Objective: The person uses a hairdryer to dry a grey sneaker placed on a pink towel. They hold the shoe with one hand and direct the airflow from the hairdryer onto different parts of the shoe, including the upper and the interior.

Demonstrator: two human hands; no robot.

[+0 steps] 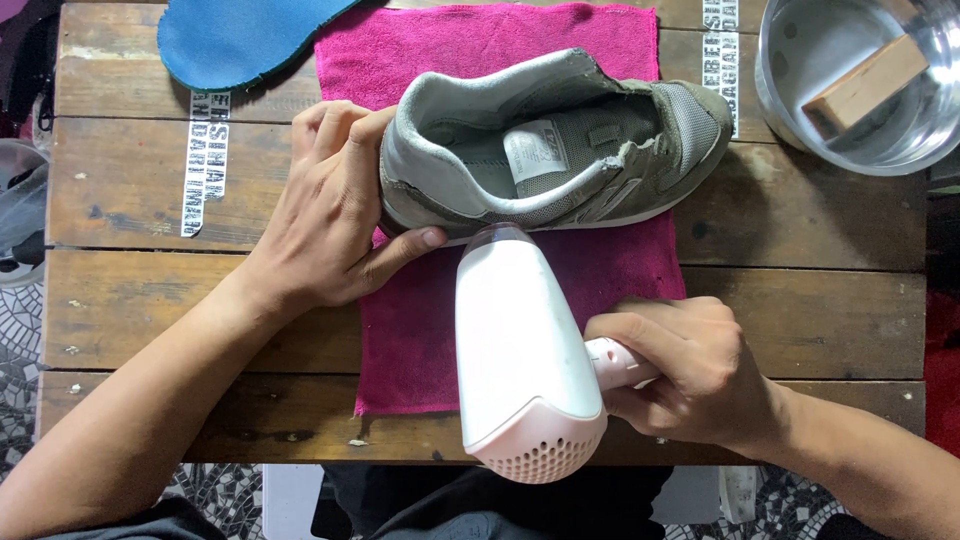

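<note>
A grey sneaker point(560, 140) lies on its side on a pink towel point(480, 60), its opening facing me. My left hand point(335, 210) grips the sneaker's heel, thumb under the sole edge. My right hand point(685, 370) is wrapped around the handle of a white hair dryer point(520, 350). The dryer's nozzle points at the sneaker's side and nearly touches it. Its perforated rear end faces me.
The towel covers the middle of a wooden slat table point(130, 300). A blue insole point(230, 35) lies at the back left. At the back right stands a metal bowl point(790, 100) holding a wooden-backed brush point(865, 85). Mosaic floor shows below the table's front edge.
</note>
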